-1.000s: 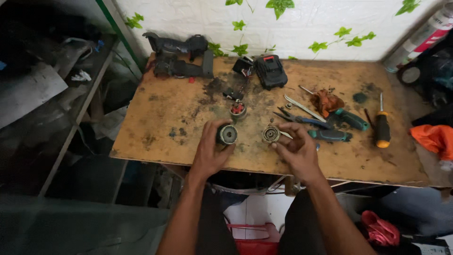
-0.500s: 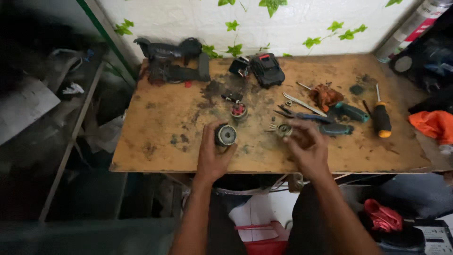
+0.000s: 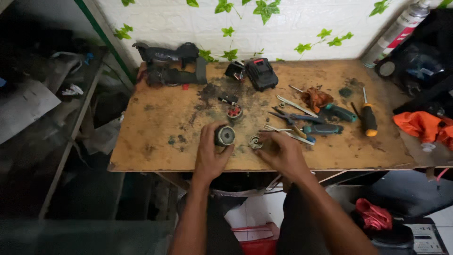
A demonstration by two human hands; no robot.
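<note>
Far left on the stained wooden tabletop (image 3: 155, 141), at the back edge, dark power-tool housing (image 3: 170, 66), lying in pieces. Left hand (image 3: 212, 153) near the front edge, fingers curled round a dark cylindrical motor part (image 3: 225, 136), gripping it from the left and below, part resting on the tabletop. Just behind it a small red-and-black wound armature piece (image 3: 234, 112), apart from the hand. Black battery pack (image 3: 261, 73) with red tab at the back. Small round metal ring part (image 3: 255, 141) just right of the motor part; right hand (image 3: 283, 153) fingertips touch it, fingers half-closed, real grip or not: cannot tell. Right of that hand, pliers (image 3: 288, 120), teal-handled tools (image 3: 325, 128), rust-coloured rag (image 3: 315, 98), orange-handled screwdriver (image 3: 368, 118). Orange cloth (image 3: 420, 125) at the far right edge, spray can (image 3: 398, 30) leaning against the back wall.
</note>
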